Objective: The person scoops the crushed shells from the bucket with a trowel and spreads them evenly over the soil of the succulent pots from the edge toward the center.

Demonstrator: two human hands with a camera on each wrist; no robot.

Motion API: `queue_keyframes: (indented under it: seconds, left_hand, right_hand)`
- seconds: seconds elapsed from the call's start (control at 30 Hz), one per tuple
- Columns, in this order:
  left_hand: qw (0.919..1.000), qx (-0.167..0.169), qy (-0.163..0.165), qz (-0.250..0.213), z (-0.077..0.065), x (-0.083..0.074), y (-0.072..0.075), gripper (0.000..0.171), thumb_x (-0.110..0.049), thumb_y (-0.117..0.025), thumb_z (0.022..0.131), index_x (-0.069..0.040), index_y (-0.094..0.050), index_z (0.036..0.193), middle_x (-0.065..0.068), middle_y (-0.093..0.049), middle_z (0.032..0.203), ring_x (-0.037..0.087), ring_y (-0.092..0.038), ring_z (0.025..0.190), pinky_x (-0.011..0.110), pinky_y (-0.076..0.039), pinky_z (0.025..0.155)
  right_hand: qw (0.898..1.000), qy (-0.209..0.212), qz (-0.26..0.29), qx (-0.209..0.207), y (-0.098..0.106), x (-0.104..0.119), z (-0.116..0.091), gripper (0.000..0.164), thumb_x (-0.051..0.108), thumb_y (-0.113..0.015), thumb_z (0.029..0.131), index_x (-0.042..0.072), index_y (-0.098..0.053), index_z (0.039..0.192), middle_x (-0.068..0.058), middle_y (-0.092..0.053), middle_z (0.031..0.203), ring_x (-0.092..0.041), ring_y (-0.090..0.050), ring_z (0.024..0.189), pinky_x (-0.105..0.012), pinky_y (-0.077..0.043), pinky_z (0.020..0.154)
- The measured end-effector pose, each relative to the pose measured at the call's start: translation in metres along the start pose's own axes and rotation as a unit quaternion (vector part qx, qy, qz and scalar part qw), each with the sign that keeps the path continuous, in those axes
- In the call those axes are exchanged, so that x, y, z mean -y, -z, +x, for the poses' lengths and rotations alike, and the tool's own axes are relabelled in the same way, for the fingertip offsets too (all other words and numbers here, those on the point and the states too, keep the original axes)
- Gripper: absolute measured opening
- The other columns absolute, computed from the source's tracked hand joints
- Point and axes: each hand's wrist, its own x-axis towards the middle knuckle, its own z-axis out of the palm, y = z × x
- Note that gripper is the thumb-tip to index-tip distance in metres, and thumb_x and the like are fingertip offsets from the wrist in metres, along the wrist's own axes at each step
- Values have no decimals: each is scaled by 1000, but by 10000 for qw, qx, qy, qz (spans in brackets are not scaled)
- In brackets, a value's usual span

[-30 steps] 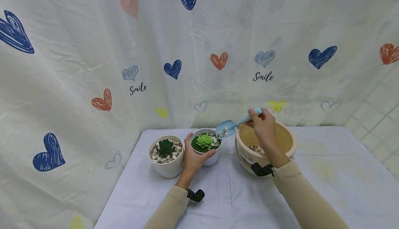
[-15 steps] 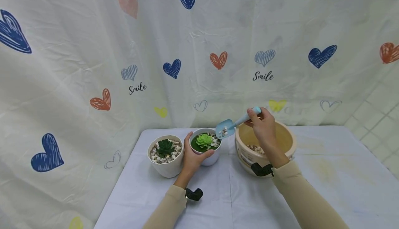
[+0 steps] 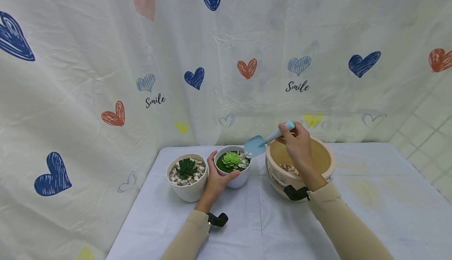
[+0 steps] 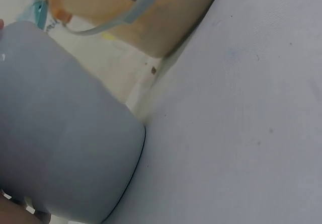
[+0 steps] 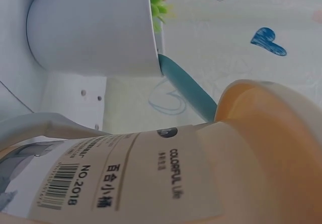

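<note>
My left hand [image 3: 217, 181] grips a small white pot [image 3: 237, 182], thumb and fingers spread round its sides. In the pot are a light green succulent [image 3: 231, 159], a dark green base and pebbles [image 3: 243, 161] on the right. My right hand [image 3: 298, 144] holds a light blue trowel [image 3: 254, 147] by its handle, above the left side of a cream bucket [image 3: 323, 158]. The trowel's blade slopes down to the pot's right rim, with a few white pebbles at its tip. In the right wrist view the blade [image 5: 187, 88] meets the rim of the pot [image 5: 95, 30].
A second white pot [image 3: 190, 192], with a dark green succulent [image 3: 187, 167] among pebbles, stands left of my left hand. The bucket has some pebbles [image 3: 290, 169] inside and a printed label [image 5: 131, 178]. Behind the white-covered table [image 3: 243, 228] hangs a curtain [image 3: 219, 36] with hearts.
The pebbles that lay on the trowel's blade have slid down to its tip and into the pot, leaving the blade nearly bare. Both hands have hardly moved.
</note>
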Motion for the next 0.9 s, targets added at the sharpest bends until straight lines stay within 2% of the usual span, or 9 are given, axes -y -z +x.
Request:
queue_keyframes:
  seconds: [0.2,0.43,0.67,0.83,0.9]
  left_hand:
    - [9997,194,52,-149,0,0,2,107,-24,-89,77,-30,-19,158,9,-35,158,25,-39,143,44,-32,117]
    - [9993,281,112,-235,1,2,3,104,-21,-86,79,-33,-22,160,11,-26,160,25,-36,143,42,-31,117]
    - [9953,683,67,-684,3,7,6,103,-15,-81,82,-32,-19,162,10,-28,163,25,-35,144,39,-29,117]
    - [9945,834,99,-625,2,5,8,100,-19,-78,84,-35,-18,162,9,-28,164,26,-31,148,46,-24,120]
    - [9943,866,73,-611,2,5,8,100,-18,-77,85,-32,-15,163,11,-27,164,27,-30,149,46,-24,121]
  right_hand:
    - [9999,69,-75,-45,-1,1,-1,39,35,-64,100,3,-62,122,0,-59,102,-13,-65,92,-28,-60,85]
    - [9998,140,-106,-136,-2,-1,0,35,36,-65,99,7,-63,118,2,-60,100,-13,-65,92,-28,-60,85]
    - [9995,241,-98,-177,-2,-4,1,34,37,-65,99,8,-63,117,3,-60,101,-11,-65,92,-29,-60,84]
    - [9994,321,-30,-132,-2,-4,1,34,36,-65,100,7,-63,118,3,-61,102,-12,-65,93,-27,-60,84]
    - [9992,374,-3,-105,-2,-3,1,35,35,-66,100,6,-63,119,3,-61,102,-11,-65,92,-26,-60,83]
